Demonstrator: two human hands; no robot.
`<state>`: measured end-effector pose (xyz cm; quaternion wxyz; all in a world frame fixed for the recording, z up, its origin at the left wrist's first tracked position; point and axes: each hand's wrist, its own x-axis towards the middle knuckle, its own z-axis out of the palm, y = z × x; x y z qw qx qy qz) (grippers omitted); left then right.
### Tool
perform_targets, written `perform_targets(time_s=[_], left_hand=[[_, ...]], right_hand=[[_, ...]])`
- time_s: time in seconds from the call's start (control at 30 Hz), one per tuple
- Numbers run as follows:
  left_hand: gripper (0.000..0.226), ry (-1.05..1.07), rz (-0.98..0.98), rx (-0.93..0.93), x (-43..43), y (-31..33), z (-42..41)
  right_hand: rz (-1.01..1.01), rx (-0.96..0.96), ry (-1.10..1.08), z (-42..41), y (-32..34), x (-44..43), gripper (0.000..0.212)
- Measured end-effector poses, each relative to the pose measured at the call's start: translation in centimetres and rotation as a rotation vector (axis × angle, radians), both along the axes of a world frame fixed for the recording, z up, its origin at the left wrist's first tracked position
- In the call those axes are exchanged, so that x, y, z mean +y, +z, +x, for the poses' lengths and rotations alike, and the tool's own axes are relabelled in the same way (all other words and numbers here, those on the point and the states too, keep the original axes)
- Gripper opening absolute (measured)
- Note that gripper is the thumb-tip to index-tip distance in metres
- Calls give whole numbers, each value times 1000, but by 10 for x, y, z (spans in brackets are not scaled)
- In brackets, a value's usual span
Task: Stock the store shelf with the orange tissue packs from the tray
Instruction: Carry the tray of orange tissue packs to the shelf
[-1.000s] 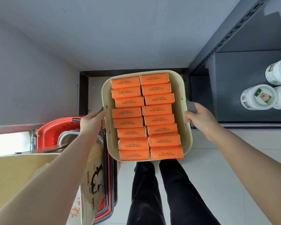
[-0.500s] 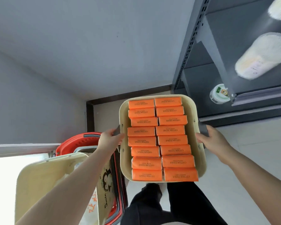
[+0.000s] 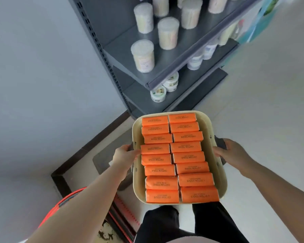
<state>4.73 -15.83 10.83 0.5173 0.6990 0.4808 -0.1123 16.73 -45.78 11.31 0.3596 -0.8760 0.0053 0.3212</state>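
Both hands grip the tray (image 3: pixel 212 130) by its side handles, our left hand (image 3: pixel 125 156) curled round one and our right hand (image 3: pixel 231 152) round the other, with the orange tissue packs (image 3: pixel 178 157) lying in two full rows inside, none yet taken out. Over the last second we have raised our view and turned toward the shelf (image 3: pixel 167 67), so stocking can likely begin soon. Its near lip sits just beyond the tray's far edge; white tubs (image 3: pixel 158 93) and capped jars (image 3: pixel 143 56) crowd it, leaving bare room toward the left upright.
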Motion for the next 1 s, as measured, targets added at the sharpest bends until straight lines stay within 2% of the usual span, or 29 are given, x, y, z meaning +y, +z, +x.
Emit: perform_targets(time_s=[0.37, 0.6, 0.73, 1.0], left_hand=[[12, -372, -4, -24, -177, 5, 123], [10, -515, 37, -32, -298, 8, 205], [17, -587, 44, -58, -360, 16, 262], [7, -870, 10, -147, -466, 30, 378]], right_hand=[[47, 79, -370, 18, -26, -211, 27], [102, 88, -540, 56, -19, -330, 15], [109, 43, -660, 75, -4, -386, 14], [124, 12, -924, 121, 8, -463, 18]])
